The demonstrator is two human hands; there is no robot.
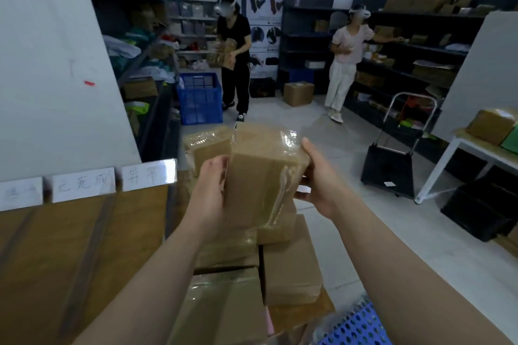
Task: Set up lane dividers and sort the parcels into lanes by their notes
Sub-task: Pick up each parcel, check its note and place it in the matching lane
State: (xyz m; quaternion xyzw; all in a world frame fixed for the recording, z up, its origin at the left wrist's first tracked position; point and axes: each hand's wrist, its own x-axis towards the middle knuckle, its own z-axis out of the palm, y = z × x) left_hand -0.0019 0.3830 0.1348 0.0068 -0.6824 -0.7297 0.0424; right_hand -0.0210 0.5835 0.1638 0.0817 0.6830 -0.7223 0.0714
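I hold a brown cardboard parcel (263, 173), wrapped in clear tape, up in front of me. My left hand (210, 196) grips its left side and my right hand (319, 176) grips its right side. Below it lies a pile of similar taped parcels (288, 266). To the left is a brown table top (70, 246) with dark divider strips (92, 246) running along it. Three white handwritten label cards (84, 183) stand along its far edge. No note shows on the held parcel.
Two people work at the back: one in black (235, 59) carries boxes, one in light clothes (347, 64) reaches into dark shelves. A blue crate (199, 98), a floor box (298, 92), a hand trolley (392, 159), a white table with parcels (487, 131) and a blue basket (356, 328) surround me.
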